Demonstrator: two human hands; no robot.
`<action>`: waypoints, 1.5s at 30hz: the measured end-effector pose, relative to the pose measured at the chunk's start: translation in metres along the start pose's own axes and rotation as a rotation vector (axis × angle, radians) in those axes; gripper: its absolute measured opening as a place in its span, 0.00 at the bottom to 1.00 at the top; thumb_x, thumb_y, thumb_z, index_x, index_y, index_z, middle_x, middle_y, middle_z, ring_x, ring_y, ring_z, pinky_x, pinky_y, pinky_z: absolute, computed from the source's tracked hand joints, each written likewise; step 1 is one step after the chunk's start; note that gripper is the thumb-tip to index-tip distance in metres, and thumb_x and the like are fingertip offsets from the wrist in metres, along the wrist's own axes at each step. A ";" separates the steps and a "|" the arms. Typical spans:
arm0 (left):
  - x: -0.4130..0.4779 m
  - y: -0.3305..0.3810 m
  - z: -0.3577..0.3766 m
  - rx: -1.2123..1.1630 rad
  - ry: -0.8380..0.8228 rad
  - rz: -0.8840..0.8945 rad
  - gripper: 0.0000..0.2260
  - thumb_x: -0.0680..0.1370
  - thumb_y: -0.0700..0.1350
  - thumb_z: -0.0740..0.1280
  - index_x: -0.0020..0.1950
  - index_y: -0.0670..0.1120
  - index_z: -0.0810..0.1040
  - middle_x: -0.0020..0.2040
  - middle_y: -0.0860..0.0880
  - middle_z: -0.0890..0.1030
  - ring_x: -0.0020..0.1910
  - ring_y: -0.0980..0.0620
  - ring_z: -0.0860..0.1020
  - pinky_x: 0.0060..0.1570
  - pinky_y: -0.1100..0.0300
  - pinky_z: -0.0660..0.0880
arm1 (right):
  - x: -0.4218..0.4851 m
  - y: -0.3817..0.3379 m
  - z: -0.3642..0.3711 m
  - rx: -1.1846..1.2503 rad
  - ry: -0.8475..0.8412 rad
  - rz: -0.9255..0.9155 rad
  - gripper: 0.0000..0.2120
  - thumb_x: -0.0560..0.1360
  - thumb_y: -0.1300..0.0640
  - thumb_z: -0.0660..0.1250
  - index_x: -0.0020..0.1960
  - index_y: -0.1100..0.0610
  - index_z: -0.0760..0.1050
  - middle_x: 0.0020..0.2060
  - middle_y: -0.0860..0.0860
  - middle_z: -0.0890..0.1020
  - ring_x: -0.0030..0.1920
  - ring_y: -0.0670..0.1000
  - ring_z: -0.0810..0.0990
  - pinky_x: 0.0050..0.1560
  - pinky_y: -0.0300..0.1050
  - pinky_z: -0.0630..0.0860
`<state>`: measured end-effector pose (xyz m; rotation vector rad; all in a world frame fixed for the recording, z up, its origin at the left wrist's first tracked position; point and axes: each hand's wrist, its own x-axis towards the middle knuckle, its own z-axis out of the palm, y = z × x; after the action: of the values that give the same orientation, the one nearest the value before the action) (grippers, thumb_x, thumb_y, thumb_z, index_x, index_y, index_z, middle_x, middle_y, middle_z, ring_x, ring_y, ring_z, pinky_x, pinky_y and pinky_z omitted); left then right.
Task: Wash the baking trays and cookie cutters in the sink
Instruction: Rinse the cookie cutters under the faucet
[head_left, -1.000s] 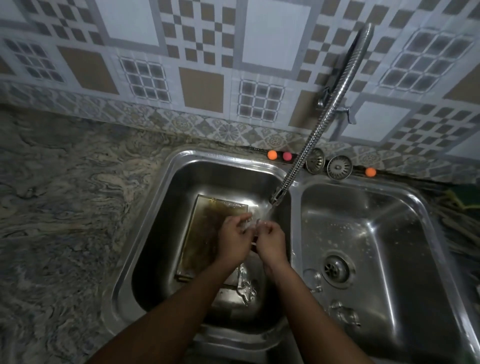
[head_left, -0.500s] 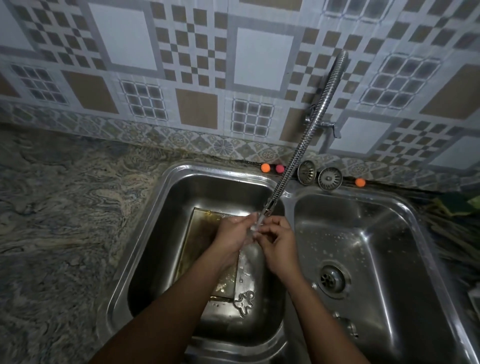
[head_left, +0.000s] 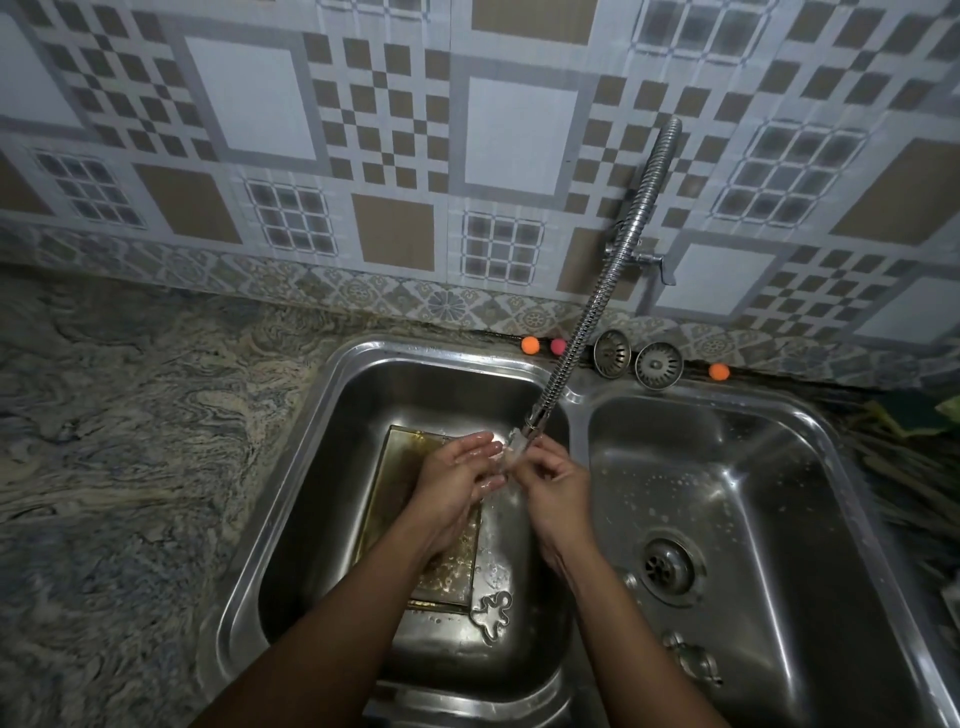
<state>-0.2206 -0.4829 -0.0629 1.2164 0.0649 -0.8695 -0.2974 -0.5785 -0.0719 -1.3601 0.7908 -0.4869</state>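
Head view of a double stainless-steel sink (head_left: 332, 441) set in a marbled stone counter (head_left: 130, 441), with a patterned tile wall (head_left: 363, 156) behind. A flexible coiled metal faucet (head_left: 597, 291) descends from the wall to a nozzle above the left basin, where running water (head_left: 511, 449) falls onto both hands.

The left hand (head_left: 457, 483) is held palm-up beneath the stream, fingers loosely extended and wet; it grips nothing that can be made out. The right hand (head_left: 553, 483) sits just beside it, touching at the fingertips, with its fingers curled inward under the nozzle (whether they pinch a small item is hidden by the water glare, so its grip cannot be told).

A rectangular baking tray (head_left: 400, 467) lies flat on the floor of the left basin, its surface brownish and beaded with water, partly covered by the left hand and forearm. A metal cookie cutter (head_left: 492, 616) with a lobed outline rests at the tray's near right corner, on the basin floor.

In the right basin, a round drain (head_left: 667, 566) sits near the centre, and another shiny cutter-like metal piece (head_left: 693, 657) lies toward the near wall; its shape is unclear. On the ledge behind the sink stand two metal strainer plugs (head_left: 636, 361), tilted against the wall, with small orange and pink balls (head_left: 543, 345) to their left and another orange ball (head_left: 719, 371) to their right.
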 end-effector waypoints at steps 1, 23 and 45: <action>-0.001 0.001 0.001 -0.050 -0.020 -0.010 0.10 0.78 0.33 0.66 0.58 0.38 0.78 0.54 0.41 0.84 0.51 0.47 0.83 0.48 0.59 0.80 | -0.001 0.000 0.000 -0.030 -0.013 -0.025 0.04 0.70 0.65 0.75 0.40 0.57 0.84 0.58 0.46 0.79 0.59 0.49 0.79 0.58 0.43 0.77; 0.002 -0.008 0.011 0.060 0.164 0.021 0.08 0.79 0.41 0.69 0.56 0.39 0.81 0.50 0.40 0.85 0.46 0.45 0.84 0.43 0.56 0.82 | -0.006 -0.009 0.003 -0.190 0.084 -0.179 0.08 0.74 0.61 0.72 0.38 0.55 0.75 0.28 0.47 0.77 0.29 0.42 0.75 0.32 0.38 0.72; -0.021 -0.055 0.144 0.429 -0.121 0.025 0.10 0.74 0.30 0.70 0.54 0.36 0.80 0.38 0.48 0.83 0.28 0.61 0.79 0.30 0.67 0.76 | 0.004 -0.008 -0.144 0.173 0.339 0.427 0.16 0.80 0.50 0.60 0.42 0.60 0.78 0.26 0.52 0.80 0.23 0.50 0.75 0.23 0.40 0.69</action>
<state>-0.3254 -0.5959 -0.0398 1.5547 -0.2457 -0.9626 -0.4006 -0.6790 -0.0676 -0.9229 1.2539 -0.4384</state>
